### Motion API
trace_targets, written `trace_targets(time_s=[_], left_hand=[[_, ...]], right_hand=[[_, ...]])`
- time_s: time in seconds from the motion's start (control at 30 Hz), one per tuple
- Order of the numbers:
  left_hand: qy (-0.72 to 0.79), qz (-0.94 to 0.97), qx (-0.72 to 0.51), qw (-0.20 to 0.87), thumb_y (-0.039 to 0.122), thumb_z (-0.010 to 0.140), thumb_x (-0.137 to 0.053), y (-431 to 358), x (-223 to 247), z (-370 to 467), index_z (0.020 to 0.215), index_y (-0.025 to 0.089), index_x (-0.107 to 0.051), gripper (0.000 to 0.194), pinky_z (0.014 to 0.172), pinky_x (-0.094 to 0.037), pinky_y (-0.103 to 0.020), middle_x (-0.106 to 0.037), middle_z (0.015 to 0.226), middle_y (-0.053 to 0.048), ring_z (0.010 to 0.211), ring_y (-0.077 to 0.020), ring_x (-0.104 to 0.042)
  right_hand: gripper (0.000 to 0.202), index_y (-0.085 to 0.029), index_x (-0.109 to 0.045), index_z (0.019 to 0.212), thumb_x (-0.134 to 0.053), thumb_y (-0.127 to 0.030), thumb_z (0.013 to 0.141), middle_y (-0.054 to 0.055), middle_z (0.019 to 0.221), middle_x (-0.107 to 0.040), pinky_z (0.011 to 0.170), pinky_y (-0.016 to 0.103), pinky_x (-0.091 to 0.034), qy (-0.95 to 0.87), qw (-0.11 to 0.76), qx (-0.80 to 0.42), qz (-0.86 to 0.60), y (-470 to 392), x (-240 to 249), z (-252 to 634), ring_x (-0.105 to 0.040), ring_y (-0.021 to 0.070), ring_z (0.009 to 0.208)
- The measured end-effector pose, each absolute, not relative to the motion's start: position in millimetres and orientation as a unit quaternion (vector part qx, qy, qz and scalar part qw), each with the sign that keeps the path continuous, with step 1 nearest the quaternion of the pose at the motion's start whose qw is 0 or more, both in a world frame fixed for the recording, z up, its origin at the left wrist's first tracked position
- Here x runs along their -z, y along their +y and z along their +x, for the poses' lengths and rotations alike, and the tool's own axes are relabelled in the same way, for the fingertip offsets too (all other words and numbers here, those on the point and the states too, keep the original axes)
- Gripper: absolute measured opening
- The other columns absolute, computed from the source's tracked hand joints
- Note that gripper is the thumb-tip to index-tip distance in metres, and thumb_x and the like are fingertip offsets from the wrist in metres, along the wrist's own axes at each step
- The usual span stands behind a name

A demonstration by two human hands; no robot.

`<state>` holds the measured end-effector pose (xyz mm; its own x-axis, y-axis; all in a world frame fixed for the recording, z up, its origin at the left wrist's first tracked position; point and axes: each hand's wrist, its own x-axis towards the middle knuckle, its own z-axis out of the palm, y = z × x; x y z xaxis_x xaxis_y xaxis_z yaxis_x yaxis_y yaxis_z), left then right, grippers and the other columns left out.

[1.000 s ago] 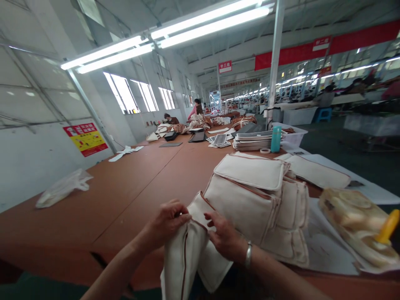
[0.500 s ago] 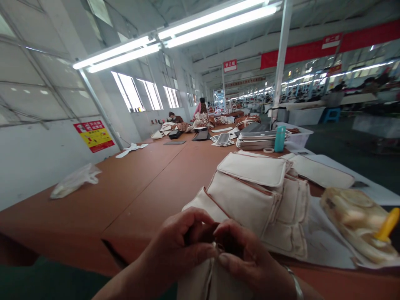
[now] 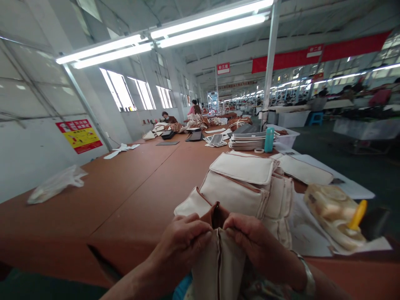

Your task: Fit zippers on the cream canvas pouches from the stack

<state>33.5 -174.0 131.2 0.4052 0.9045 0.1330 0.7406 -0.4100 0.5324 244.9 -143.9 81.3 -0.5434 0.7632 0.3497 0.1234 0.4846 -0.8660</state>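
Note:
Between my hands, at the table's front edge, is a cream fabric pouch (image 3: 204, 273) with a dark seam running down its middle and a brown lining at its mouth. My left hand (image 3: 184, 237) pinches the left side of the mouth, thumb on the outside. On the other side my right hand (image 3: 250, 237), with a bracelet at the wrist, pinches the right edge. The mouth gapes between them. Just beyond lies a pile of similar cream pieces (image 3: 234, 187) with brown edging.
On the right, a cut-open plastic container (image 3: 328, 204) holds a yellow-handled tool (image 3: 358, 214). Behind the pile stand a teal bottle (image 3: 269, 139), a tape roll (image 3: 258, 151) and stacked panels (image 3: 246, 141). A plastic bag (image 3: 59, 183) lies left on the brown table (image 3: 125, 196). Two people are farther back.
My hands have moved apart slightly, and the pouch's mouth and seam now show between them. My view has shifted a little to the right.

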Motion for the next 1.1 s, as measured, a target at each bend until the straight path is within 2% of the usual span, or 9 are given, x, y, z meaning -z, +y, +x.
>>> trace_targets(time_s=[0.07, 0.13, 0.33, 0.43, 0.57, 0.77, 0.87, 0.97, 1.1], left_hand=[[0.503, 0.83, -0.184, 0.155, 0.034, 0.098, -0.04, -177.0, -134.0, 36.1, 0.076, 0.019, -0.062, 0.034, 0.08, -0.032, -0.029, -0.055, 0.077, -0.001, 0.075, -0.0147, -0.048], [0.5, 0.825, -0.196, 0.174, 0.034, 0.097, -0.038, -179.5, -134.7, 37.5, 0.073, 0.018, -0.057, 0.035, 0.079, -0.033, -0.029, -0.054, 0.076, -0.001, 0.073, -0.0151, -0.047], [0.498, 0.665, -0.261, 0.492, 0.047, 0.091, -0.045, -178.3, -122.2, 39.6, 0.069, 0.018, -0.046, 0.036, 0.057, -0.032, -0.023, -0.04, 0.066, 0.002, 0.064, -0.0127, -0.038], [0.497, 0.613, -0.251, 0.56, 0.05, 0.082, -0.059, -173.6, -115.3, 42.9, 0.073, 0.015, -0.051, 0.037, 0.052, -0.026, -0.022, -0.041, 0.066, 0.002, 0.06, -0.0107, -0.034], [0.488, 0.566, -0.257, 0.613, 0.045, 0.074, -0.068, -167.3, -111.0, 48.3, 0.075, 0.013, -0.057, 0.034, 0.05, -0.024, -0.022, -0.043, 0.063, 0.002, 0.056, -0.0091, -0.032], [0.527, 0.543, -0.263, 0.598, 0.035, 0.071, -0.065, -162.0, -103.7, 54.2, 0.072, 0.011, -0.062, 0.025, 0.048, -0.026, -0.021, -0.047, 0.059, 0.001, 0.054, -0.0091, -0.034], [0.552, 0.557, -0.255, 0.566, 0.025, 0.066, -0.059, -161.0, -102.4, 57.1, 0.069, 0.011, -0.062, 0.015, 0.048, -0.026, -0.02, -0.047, 0.058, 0.002, 0.055, -0.0097, -0.035], [0.566, 0.586, -0.241, 0.528, 0.02, 0.065, -0.05, -159.8, -102.7, 59.2, 0.067, 0.012, -0.062, 0.014, 0.049, -0.027, -0.02, -0.048, 0.059, 0.002, 0.056, -0.0097, -0.036], [0.578, 0.615, -0.226, 0.487, 0.019, 0.067, -0.048, -156.0, -102.4, 60.7, 0.064, 0.013, -0.059, 0.013, 0.049, -0.028, -0.019, -0.047, 0.059, 0.002, 0.058, -0.0097, -0.036]], right_hand=[[0.024, -0.019, -0.053, 0.08, -0.042, -0.03, 0.098, 0.001, 0.077, -0.055, 0.067, 0.026, -0.041, -0.768, 0.371, -0.436, -0.287, -142.6, -81.1, 247.2, -0.05, 0.0155, 0.073], [0.027, -0.019, -0.051, 0.079, -0.041, -0.035, 0.098, 0.001, 0.078, -0.054, 0.068, 0.026, -0.04, -0.757, 0.366, -0.464, -0.28, -141.4, -79.6, 249.0, -0.048, 0.0157, 0.074], [0.033, -0.018, -0.05, 0.078, -0.044, -0.044, 0.097, -0.002, 0.072, -0.043, 0.063, 0.024, -0.036, -0.713, 0.325, -0.555, -0.278, -141.3, -77.6, 251.6, -0.038, 0.0131, 0.069], [0.034, -0.018, -0.05, 0.077, -0.046, -0.045, 0.096, -0.002, 0.072, -0.043, 0.063, 0.023, -0.035, -0.697, 0.325, -0.574, -0.281, -139.9, -76.4, 251.2, -0.038, 0.0128, 0.069], [0.037, -0.018, -0.048, 0.076, -0.051, -0.051, 0.092, -0.004, 0.067, -0.037, 0.051, 0.021, -0.027, -0.628, 0.321, -0.653, -0.275, -134.8, -70.4, 251.1, -0.031, 0.0108, 0.06], [0.04, -0.017, -0.049, 0.082, -0.061, -0.056, 0.084, -0.003, 0.071, -0.04, 0.054, 0.021, -0.028, -0.609, 0.33, -0.675, -0.253, -131.8, -64.4, 249.4, -0.031, 0.0108, 0.063], [0.038, -0.017, -0.048, 0.08, -0.074, -0.044, 0.075, -0.005, 0.068, -0.038, 0.052, 0.021, -0.026, -0.642, 0.324, -0.634, -0.285, -131.6, -64.4, 246.3, -0.03, 0.0102, 0.062], [0.021, -0.016, -0.051, 0.075, -0.065, -0.031, 0.08, -0.005, 0.064, -0.041, 0.053, 0.022, -0.028, -0.661, 0.316, -0.598, -0.325, -130.6, -64.7, 242.9, -0.033, 0.0103, 0.06], [0.005, -0.016, -0.06, 0.075, -0.06, -0.02, 0.077, -0.003, 0.061, -0.048, 0.053, 0.023, -0.032, -0.669, 0.336, -0.559, -0.357, -130.1, -61.8, 239.6, -0.04, 0.011, 0.058]])
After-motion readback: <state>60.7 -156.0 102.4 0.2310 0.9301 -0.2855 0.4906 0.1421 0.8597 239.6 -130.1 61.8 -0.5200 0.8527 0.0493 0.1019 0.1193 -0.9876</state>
